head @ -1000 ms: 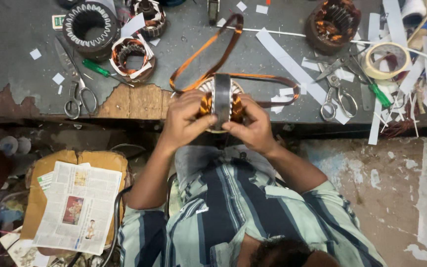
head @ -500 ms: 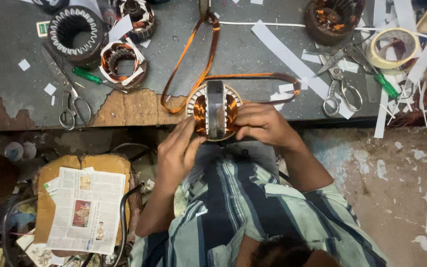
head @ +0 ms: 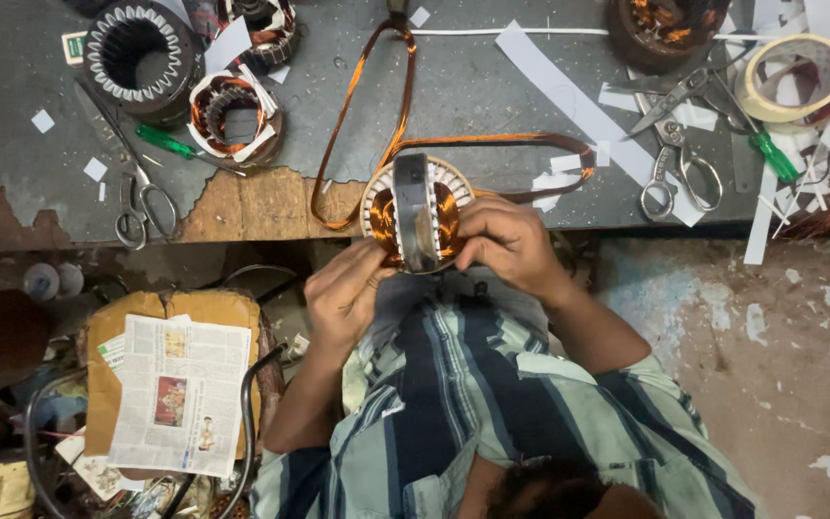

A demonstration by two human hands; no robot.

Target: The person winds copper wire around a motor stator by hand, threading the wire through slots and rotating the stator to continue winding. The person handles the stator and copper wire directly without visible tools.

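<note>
A round motor stator (head: 386,216) with copper windings stands on edge at the near rim of the workbench (head: 492,96), with a flat grey metal bar (head: 413,207) lying across its face. My right hand (head: 511,245) grips the stator's right side. My left hand (head: 343,293) sits lower, its curled fingers holding the stator's lower left edge. Two long loops of copper wire (head: 396,106) trail from the stator across the bench, one going away from me and one off to the right.
On the left of the bench are an empty stator core (head: 136,53), a wound stator (head: 237,115), scissors (head: 141,207) and a green screwdriver (head: 170,144). To the right lie more scissors (head: 674,168), a tape roll (head: 790,77) and white paper strips (head: 569,82). A newspaper (head: 180,394) lies low left.
My left hand has slid from the stator's upper left down to its lower left edge. My right hand stays on the right side. The view has shifted slightly.
</note>
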